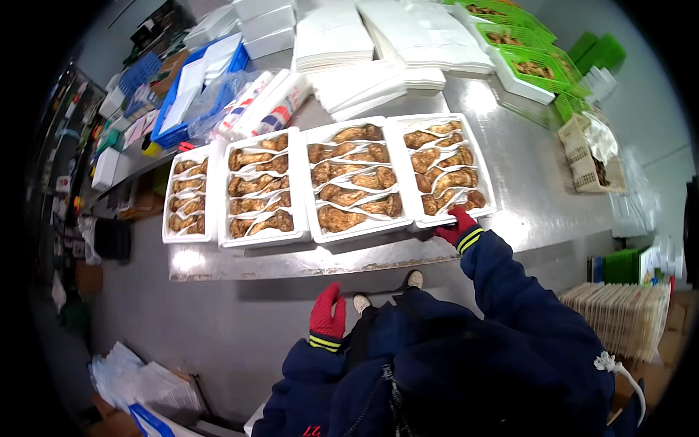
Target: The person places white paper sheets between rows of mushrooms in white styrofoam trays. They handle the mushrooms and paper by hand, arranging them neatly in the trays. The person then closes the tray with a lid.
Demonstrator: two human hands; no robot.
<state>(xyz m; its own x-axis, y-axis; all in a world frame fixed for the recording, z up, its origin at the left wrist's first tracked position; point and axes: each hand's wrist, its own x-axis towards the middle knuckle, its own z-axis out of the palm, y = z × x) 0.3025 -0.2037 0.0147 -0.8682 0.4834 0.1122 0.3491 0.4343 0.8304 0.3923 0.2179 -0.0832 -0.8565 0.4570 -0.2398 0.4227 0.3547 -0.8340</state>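
Note:
A row of white foam boxes stands on a stainless steel table (524, 180), each packed with brown matsutake-like mushrooms (341, 218) set between folds of white paper. My right hand (457, 226), in a red knit glove with a yellow-striped cuff, grips the near wall of the rightmost foam box (487, 180), one part over the rim and the rest against the outside. My left hand (329, 312), gloved the same way, hangs in front of the table edge, holding nothing, with its fingers slightly apart. Left of the gripped box sits a wider foam box (360, 232).
White paper sheets (333, 33) lie stacked at the back beside plastic-wrapped rolls (278, 104). A blue crate (240, 57) holds white foam pieces. Green baskets (532, 68) of mushrooms stand back right; a beige basket (576, 155) rests at the right edge.

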